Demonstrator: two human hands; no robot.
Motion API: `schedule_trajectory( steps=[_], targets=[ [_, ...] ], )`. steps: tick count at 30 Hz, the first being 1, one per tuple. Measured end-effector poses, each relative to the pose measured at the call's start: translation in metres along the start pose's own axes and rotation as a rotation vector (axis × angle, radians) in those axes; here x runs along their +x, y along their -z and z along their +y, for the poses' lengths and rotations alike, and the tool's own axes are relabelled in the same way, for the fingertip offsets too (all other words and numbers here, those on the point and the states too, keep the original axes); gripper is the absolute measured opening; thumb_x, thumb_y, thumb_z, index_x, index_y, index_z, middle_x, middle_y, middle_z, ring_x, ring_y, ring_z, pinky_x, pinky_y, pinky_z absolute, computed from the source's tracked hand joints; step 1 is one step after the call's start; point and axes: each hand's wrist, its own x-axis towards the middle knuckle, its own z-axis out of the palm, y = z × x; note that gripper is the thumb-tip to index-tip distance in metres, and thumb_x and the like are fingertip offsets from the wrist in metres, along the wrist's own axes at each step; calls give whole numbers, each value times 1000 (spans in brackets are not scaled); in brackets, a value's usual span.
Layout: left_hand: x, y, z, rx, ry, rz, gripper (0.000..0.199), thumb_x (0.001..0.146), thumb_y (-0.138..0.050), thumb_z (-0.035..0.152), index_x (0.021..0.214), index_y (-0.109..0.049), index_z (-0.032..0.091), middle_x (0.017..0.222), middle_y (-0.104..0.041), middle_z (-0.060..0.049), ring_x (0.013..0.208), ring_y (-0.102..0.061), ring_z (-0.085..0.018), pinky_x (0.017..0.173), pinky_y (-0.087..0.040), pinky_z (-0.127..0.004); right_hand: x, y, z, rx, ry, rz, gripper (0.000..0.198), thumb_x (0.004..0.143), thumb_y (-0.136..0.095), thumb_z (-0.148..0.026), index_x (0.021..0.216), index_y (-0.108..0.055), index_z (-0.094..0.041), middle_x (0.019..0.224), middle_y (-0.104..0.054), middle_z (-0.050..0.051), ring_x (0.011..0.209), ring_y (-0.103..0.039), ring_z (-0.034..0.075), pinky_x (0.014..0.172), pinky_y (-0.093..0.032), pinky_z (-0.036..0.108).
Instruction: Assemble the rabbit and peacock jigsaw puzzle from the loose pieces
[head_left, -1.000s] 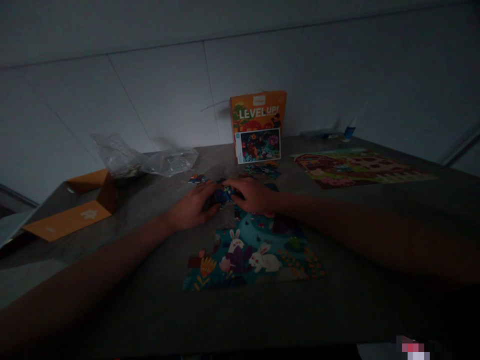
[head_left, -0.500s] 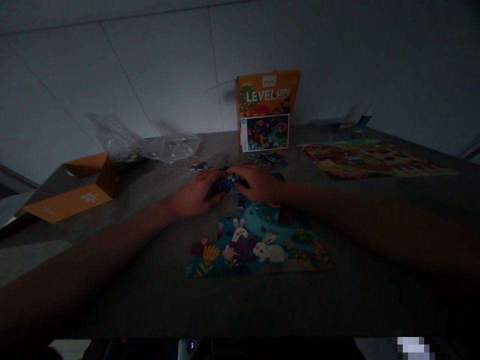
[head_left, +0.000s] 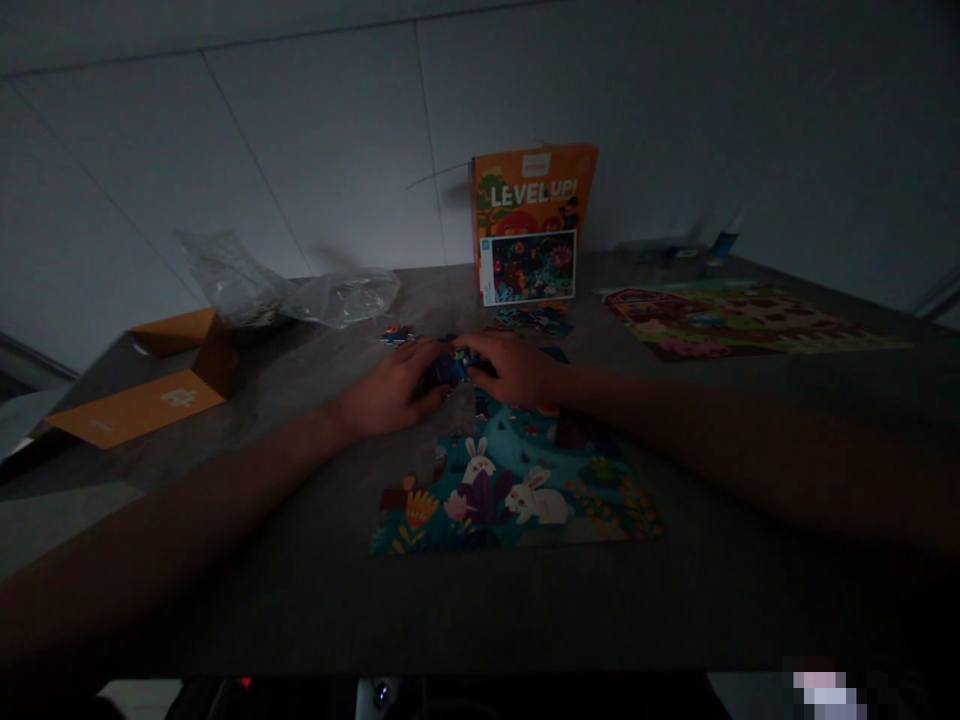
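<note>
My left hand (head_left: 401, 385) and my right hand (head_left: 517, 370) meet over the table, behind a partly joined jigsaw puzzle (head_left: 517, 490) with white rabbits and flowers. Between my fingertips is a dark blue puzzle piece (head_left: 451, 370), gripped by both hands with the fingers curled. Its far edge is partly hidden by my fingers, and whether it is one piece or two joined ones I cannot tell. My right wrist covers part of the joined puzzle. Loose pieces (head_left: 534, 320) lie just beyond my right hand, and a small group of pieces (head_left: 397, 334) beyond my left.
An orange puzzle box (head_left: 534, 215) stands near the wall with a picture card (head_left: 531, 268) against it. An opened orange carton (head_left: 142, 405) and clear plastic bags (head_left: 341, 297) lie to the left. On the right are a finished farm puzzle (head_left: 750, 318) and a small blue-and-white tube (head_left: 724, 245).
The view has tilted very slightly. Both hands stay in nearly the same place around the puzzle piece.
</note>
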Motion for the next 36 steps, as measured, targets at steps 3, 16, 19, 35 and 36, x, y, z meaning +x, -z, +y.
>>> schedule_trajectory(
  steps=[3,16,19,35,36],
  targets=[
    [0,0,-1,6,-8,2,42,91,-56,29,131,-55,15,123,-67,-13,116,-65,-28,103,-54,-42,0,0,1,8,13,1,42,86,-58,-15,127,-63,-12,102,-73,10,89,-63,21,88,-46,33],
    [0,0,0,34,2,12,40,92,-56,30,129,-59,16,122,-68,-12,114,-66,-28,104,-52,-44,0,3,-4,-4,-16,-16,48,85,-58,-15,133,-63,-11,107,-75,11,92,-67,21,89,-49,32],
    [1,1,-2,29,23,45,37,94,-54,31,127,-62,17,125,-70,-11,118,-65,-28,112,-46,-48,-1,4,-5,-13,2,-14,50,85,-57,-13,134,-63,-11,105,-75,10,92,-67,20,89,-48,32],
    [2,8,1,-278,233,118,23,88,-57,34,92,-72,17,86,-76,-6,78,-70,-20,74,-57,-31,-1,5,-3,85,200,33,30,94,-50,-14,113,-73,-13,102,-77,12,89,-69,20,86,-51,35],
    [2,8,1,-294,226,96,22,87,-59,34,91,-72,17,84,-75,-5,76,-69,-19,72,-56,-30,-2,6,-3,83,202,32,29,93,-50,-14,112,-73,-13,102,-77,12,89,-69,20,86,-51,35]
  ],
)
